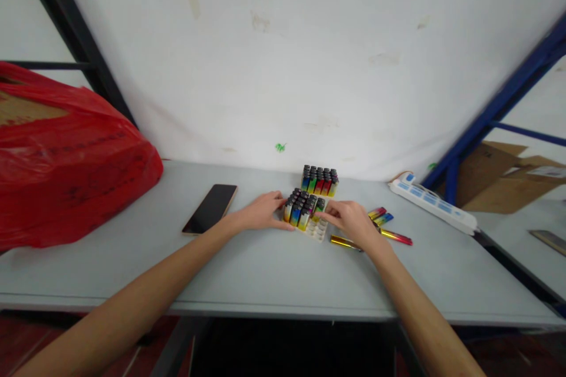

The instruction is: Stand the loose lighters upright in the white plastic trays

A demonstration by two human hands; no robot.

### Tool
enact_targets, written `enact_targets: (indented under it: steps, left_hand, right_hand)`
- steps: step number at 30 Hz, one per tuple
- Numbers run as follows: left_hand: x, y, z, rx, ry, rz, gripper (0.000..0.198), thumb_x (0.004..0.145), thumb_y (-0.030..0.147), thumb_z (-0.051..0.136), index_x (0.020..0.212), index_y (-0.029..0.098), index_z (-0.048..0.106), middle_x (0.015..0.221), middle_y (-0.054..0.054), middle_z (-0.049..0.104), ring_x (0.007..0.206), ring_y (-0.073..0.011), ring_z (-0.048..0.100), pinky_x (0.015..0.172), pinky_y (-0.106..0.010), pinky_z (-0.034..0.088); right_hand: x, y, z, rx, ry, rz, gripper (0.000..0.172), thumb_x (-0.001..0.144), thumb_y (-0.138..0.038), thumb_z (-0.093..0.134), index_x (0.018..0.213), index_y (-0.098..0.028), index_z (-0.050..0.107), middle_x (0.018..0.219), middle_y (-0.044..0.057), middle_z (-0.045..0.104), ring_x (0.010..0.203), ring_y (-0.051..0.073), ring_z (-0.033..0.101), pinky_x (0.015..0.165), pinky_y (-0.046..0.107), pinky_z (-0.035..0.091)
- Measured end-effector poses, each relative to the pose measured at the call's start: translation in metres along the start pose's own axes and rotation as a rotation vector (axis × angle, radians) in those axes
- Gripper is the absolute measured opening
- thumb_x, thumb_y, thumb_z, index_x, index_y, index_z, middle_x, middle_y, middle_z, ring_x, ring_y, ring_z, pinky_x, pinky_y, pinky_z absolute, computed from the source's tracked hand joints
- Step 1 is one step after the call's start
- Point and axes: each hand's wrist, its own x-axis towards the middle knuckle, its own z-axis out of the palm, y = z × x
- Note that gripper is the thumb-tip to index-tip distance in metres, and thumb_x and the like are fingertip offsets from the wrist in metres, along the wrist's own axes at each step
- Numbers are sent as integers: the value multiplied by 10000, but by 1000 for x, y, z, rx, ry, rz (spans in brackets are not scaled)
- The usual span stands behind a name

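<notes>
A white tray with round holes lies on the table, its left part filled with upright lighters with black tops. My left hand rests against the left side of these lighters, thumb and fingers apart. At the tray's right, my right hand has its fingertips closed on a green lighter standing at the edge of the group. Behind is a full block of coloured lighters. A gold lighter lies below my right hand, and a red and gold lighter lies to its right.
A black phone lies left of my left hand. Further left sits a large red plastic bag. A white power strip lies at the right, near a blue metal frame and an open cardboard box.
</notes>
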Motion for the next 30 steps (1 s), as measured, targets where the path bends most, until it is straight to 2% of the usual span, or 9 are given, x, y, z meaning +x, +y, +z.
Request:
enact_targets:
  steps: [4, 9, 12, 14, 16, 20, 24, 28, 30]
  left_hand:
    - [0, 2, -2, -8, -1, -2, 723, 761, 820, 649, 1088, 177, 686, 1061, -96, 624, 960, -280, 610, 862, -356, 469]
    - [-1, 0, 0, 3, -1, -1, 733, 756, 829, 645, 1079, 173, 686, 1069, -102, 624, 967, -289, 613, 864, -365, 471]
    - [0, -1, 0, 6, -3, -8, 731, 749, 827, 654, 1080, 176, 686, 1085, -103, 627, 973, -289, 618, 863, -363, 471]
    - [0, 0, 0, 7, -6, -8, 727, 753, 823, 654, 1079, 173, 687, 1086, -103, 628, 975, -289, 619, 863, -362, 471]
    - [0, 0, -1, 11, -12, -8, 723, 758, 819, 653, 1074, 170, 686, 1081, -103, 627, 978, -290, 619, 866, -362, 470]
    - [0, 2, -2, 20, -15, -13, 730, 760, 824, 647, 1093, 174, 683, 1095, -107, 631, 997, -298, 617, 874, -366, 468]
    - [0, 2, -2, 9, -7, -2, 732, 766, 819, 647, 1108, 172, 683, 1093, -108, 628, 993, -297, 616, 882, -369, 472]
    - [-1, 2, -2, -3, -6, -8, 703, 763, 802, 666, 1083, 177, 691, 1066, -100, 626, 978, -291, 614, 869, -362, 475]
    - [-1, 3, -2, -8, -3, -10, 705, 760, 800, 669, 1089, 178, 691, 1068, -99, 624, 976, -290, 612, 868, -362, 474]
  right_hand:
    - [-4, 19, -18, 152, -41, -5, 488, 1053, -518, 403, 833, -215, 716, 782, 53, 730, 689, 194, 617, 698, 313, 430]
    - [-12, 54, -38, 208, -222, 20, 333, 808, -540, 762, 930, -232, 800, 995, 92, 763, 921, 272, 676, 872, 398, 504]
    - [-14, 64, -38, 171, -287, 16, 276, 769, -482, 800, 888, -232, 797, 1000, 96, 767, 962, 295, 683, 936, 442, 498]
    - [-14, 63, -35, 134, -241, 30, 242, 820, -464, 748, 878, -229, 766, 993, 92, 771, 964, 292, 685, 933, 439, 496]
    - [-14, 58, -34, 152, -165, 74, 252, 883, -466, 677, 959, -229, 718, 976, 81, 777, 916, 272, 692, 879, 413, 506]
    - [-9, 45, -37, 201, -41, 131, 344, 981, -509, 540, 1134, -220, 649, 748, 20, 736, 642, 201, 619, 692, 329, 469]
    - [-2, 41, -39, 197, 144, 144, 423, 927, -590, 605, 1018, -201, 741, 692, 17, 672, 578, 163, 496, 594, 297, 366]
    - [5, 41, -30, 426, 189, 231, 493, 829, -671, 685, 855, -179, 718, 632, -8, 582, 575, 145, 440, 546, 281, 316]
    - [6, 37, -25, 501, 196, 248, 534, 859, -705, 625, 733, -187, 646, 601, -16, 526, 585, 145, 444, 552, 280, 339]
